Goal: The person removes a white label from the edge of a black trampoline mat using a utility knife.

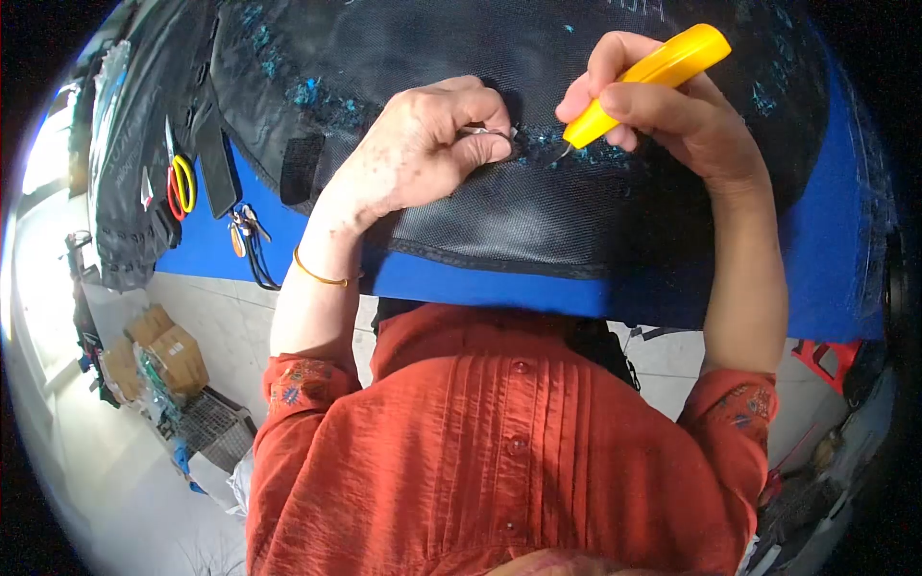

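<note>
Black mesh fabric [461, 230] lies spread under both hands, with tufts of blue thread [307, 92] scattered on it. My right hand [672, 115] grips a seam ripper [663, 72] by its thick yellow handle. Its thin metal tip points down-left, at or just above the blue bits on the mesh. Left of that tip, my left hand [432, 139] rests on the mesh, thumb and forefinger pinched together. A small pale and dark bit shows between those fingers, too little to name.
A blue table surface [480, 283] shows along the fabric's near edge. To the left lie red-and-yellow scissors [181, 185], a dark phone-like slab [215, 158] and keys [252, 223]. Cardboard boxes [178, 355] and a wire crate [219, 427] stand on the floor at lower left.
</note>
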